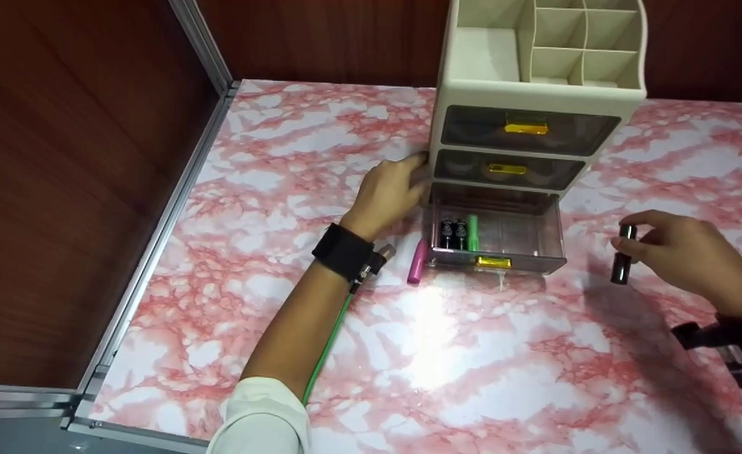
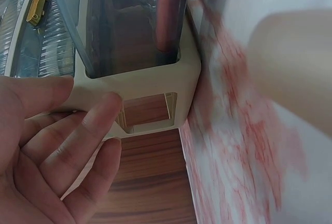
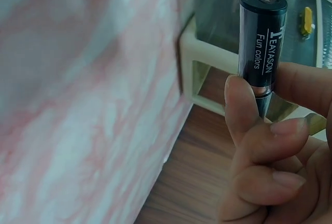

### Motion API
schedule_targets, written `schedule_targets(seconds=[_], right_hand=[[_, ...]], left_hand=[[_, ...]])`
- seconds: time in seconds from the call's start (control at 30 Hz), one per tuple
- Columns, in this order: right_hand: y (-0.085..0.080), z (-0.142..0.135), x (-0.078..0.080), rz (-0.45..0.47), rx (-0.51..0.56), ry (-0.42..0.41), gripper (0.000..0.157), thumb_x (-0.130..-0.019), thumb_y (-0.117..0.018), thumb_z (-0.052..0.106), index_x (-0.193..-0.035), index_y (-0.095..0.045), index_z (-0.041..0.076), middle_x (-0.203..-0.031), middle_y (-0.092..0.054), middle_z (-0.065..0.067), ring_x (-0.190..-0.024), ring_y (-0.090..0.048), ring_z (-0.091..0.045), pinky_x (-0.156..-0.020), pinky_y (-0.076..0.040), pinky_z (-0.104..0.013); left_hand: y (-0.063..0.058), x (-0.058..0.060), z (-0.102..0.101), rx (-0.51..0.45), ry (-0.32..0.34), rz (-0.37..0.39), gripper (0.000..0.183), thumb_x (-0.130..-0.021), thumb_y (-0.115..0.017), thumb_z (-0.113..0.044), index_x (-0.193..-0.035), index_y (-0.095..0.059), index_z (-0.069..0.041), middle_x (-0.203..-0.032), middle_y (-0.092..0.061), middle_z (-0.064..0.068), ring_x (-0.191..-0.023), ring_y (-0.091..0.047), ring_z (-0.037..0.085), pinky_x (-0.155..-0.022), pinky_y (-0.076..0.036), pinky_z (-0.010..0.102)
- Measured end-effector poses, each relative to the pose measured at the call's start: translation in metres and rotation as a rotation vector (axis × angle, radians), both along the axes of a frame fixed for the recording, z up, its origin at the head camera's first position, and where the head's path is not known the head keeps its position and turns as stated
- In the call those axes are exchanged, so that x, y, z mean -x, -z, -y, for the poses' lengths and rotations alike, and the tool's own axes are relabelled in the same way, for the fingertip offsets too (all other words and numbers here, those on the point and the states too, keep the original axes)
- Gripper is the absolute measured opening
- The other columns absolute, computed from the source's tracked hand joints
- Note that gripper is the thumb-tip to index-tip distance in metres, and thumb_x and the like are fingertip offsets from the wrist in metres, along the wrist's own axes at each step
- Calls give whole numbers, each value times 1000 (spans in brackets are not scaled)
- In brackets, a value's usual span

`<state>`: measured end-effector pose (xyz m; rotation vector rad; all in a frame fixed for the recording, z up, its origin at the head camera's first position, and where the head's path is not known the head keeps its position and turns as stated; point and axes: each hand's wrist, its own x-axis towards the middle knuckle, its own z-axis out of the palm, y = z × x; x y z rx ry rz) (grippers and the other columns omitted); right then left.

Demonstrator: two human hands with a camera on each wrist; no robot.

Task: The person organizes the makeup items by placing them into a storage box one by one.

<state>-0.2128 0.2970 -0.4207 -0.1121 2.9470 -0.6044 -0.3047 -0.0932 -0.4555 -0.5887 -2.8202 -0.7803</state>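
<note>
My right hand (image 1: 693, 255) pinches a black lipstick tube (image 3: 259, 42) between thumb and fingers. White lettering runs along the tube, and a thin coppery band circles it. It is held over the table, right of the cream drawer organizer (image 1: 544, 94). My left hand (image 1: 383, 192) rests its fingertips at the organizer's left side, fingers loosely extended in the left wrist view. The organizer's bottom clear drawer (image 1: 551, 260) is pulled out. Inside at its left lie two black tubes (image 1: 453, 234) and a green tube (image 1: 472, 233).
A pink tube (image 1: 417, 263) lies on the marbled table (image 1: 320, 328), just left of the open drawer. Two closed drawers with yellow handles (image 1: 507, 169) sit above it, under a compartmented top. Wood panels (image 1: 320, 41) stand behind and to the left.
</note>
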Motion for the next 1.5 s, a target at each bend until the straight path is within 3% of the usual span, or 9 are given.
schedule_targets(seconds=[0.23, 0.43, 0.73, 0.93, 1.17, 1.37, 1.5], right_hand=[[-12, 14, 9, -29, 24, -55, 58, -91, -59, 55, -122, -60, 6, -80, -69, -9, -67, -59, -24, -54, -41, -36], [-16, 26, 17, -1, 86, -88, 52, -92, -60, 51, -125, -62, 10, -88, -71, -10, -73, -62, -20, -59, -45, -35], [-18, 40, 24, 33, 169, -110, 46, -92, -64, 46, -126, -63, 15, -94, -73, -7, -77, -63, -7, -63, -44, -24], [-18, 51, 28, 50, 198, -147, 44, -96, -61, 39, -131, -60, 13, -96, -73, -6, -77, -60, -11, -60, -44, -26], [-15, 68, 33, 38, 218, -152, 43, -95, -61, 41, -130, -60, 15, -90, -72, -3, -75, -56, -18, -59, -43, -30], [-6, 79, 37, -2, 241, -127, 47, -92, -64, 44, -125, -62, 11, -90, -73, -4, -80, -63, -12, -68, -44, -28], [-2, 90, 40, -34, 221, -138, 49, -91, -66, 46, -123, -64, 9, -91, -72, -6, -78, -64, -16, -68, -46, -29]], left_hand=[[2, 0, 2, -2, 1, 5, 43, -94, -65, -24, -134, -58, -11, -108, -70, 9, -85, -68, 25, -74, -54, 34], [-1, -1, 1, -10, 7, 34, 44, -94, -64, -24, -135, -56, -11, -106, -70, 10, -80, -67, 23, -70, -53, 33], [1, 0, 0, -2, 5, -28, 39, -94, -65, -24, -131, -61, -12, -107, -71, 10, -86, -69, 28, -72, -54, 38], [0, 1, 0, 13, 4, -21, 41, -94, -64, -25, -132, -59, -11, -105, -71, 12, -85, -69, 28, -71, -54, 38], [0, 1, 0, 19, 8, -15, 42, -95, -63, -26, -134, -58, -11, -104, -71, 13, -83, -68, 28, -70, -54, 38], [1, 1, -1, 12, 16, -12, 42, -95, -63, -25, -134, -58, -11, -100, -71, 11, -78, -67, 25, -68, -54, 35], [1, 1, 0, 13, 13, -15, 41, -95, -63, -27, -133, -59, -11, -99, -71, 11, -80, -67, 25, -69, -54, 36]])
